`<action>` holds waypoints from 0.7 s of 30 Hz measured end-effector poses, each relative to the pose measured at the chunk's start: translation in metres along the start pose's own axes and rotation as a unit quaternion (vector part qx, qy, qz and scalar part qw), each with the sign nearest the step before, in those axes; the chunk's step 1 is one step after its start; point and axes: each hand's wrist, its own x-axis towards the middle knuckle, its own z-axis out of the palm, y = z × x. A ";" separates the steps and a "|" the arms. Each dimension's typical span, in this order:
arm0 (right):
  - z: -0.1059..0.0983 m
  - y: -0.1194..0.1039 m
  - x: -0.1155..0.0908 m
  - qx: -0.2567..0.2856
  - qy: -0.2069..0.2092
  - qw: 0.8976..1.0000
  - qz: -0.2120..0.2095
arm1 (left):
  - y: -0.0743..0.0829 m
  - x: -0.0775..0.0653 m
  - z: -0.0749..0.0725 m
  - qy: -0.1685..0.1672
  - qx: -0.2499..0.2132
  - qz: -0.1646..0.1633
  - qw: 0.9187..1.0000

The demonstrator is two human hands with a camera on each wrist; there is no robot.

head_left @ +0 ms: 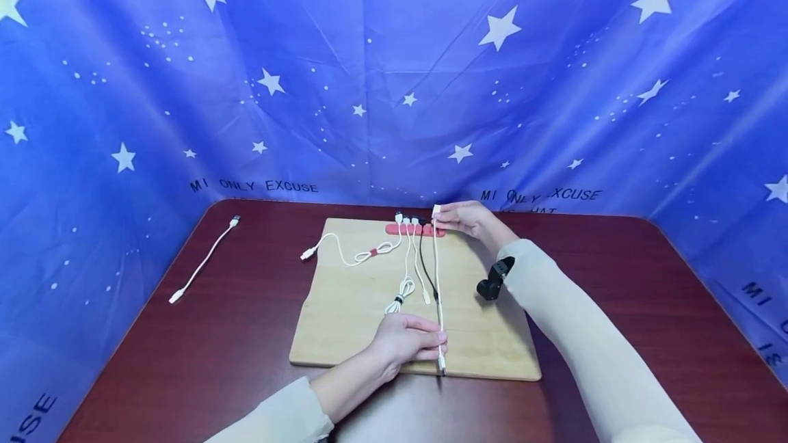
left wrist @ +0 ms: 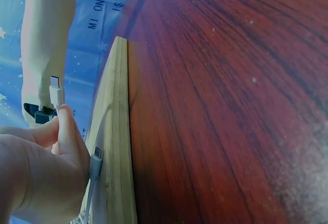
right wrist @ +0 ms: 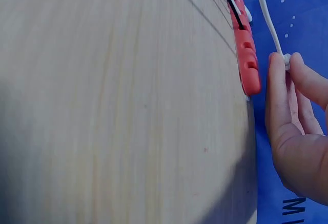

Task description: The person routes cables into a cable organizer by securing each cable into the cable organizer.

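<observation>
A short white charging cable (head_left: 438,272) is stretched above the wooden board between my two hands. My left hand (head_left: 403,344) pinches it near its lower end. In the left wrist view, the plug (left wrist: 56,92) sticks out past the fingertips. At the far end my right hand (head_left: 469,216) holds the other connector (right wrist: 287,60) between thumb and fingers. That hand is just beyond the red cable holder (right wrist: 248,55), and the connector appears apart from it. Several white cables and a black cable (head_left: 423,258) sit in the holder's slots, their lengths trailing toward me.
The wooden board (head_left: 492,327) lies on a dark red table (head_left: 185,361). Another short white cable (head_left: 206,258) lies at the table's left. Two cables on the board are bundled, one with a red tie (head_left: 373,252). A blue star-patterned curtain (head_left: 394,135) surrounds the table.
</observation>
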 end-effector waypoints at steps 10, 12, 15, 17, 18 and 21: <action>-0.006 0.003 0.019 -0.047 -0.004 0.999 0.001 | -0.001 0.000 -0.003 0.010 0.000 0.006 1.000; -0.004 0.003 0.023 -0.063 0.004 0.998 -0.006 | 0.000 0.001 -0.005 0.020 0.009 0.010 1.000; -0.002 0.004 0.028 -0.080 0.013 0.997 -0.014 | -0.001 0.002 -0.007 0.032 0.023 0.017 0.999; -0.001 0.005 0.030 -0.084 0.015 0.996 -0.015 | -0.002 0.002 -0.007 0.036 0.032 0.021 0.999; -0.001 0.006 0.031 -0.083 0.014 0.996 -0.014 | -0.002 0.002 -0.007 0.036 0.035 0.023 0.998; 0.001 0.006 0.032 -0.081 0.012 0.997 -0.016 | -0.002 0.002 -0.006 0.039 0.044 0.032 0.998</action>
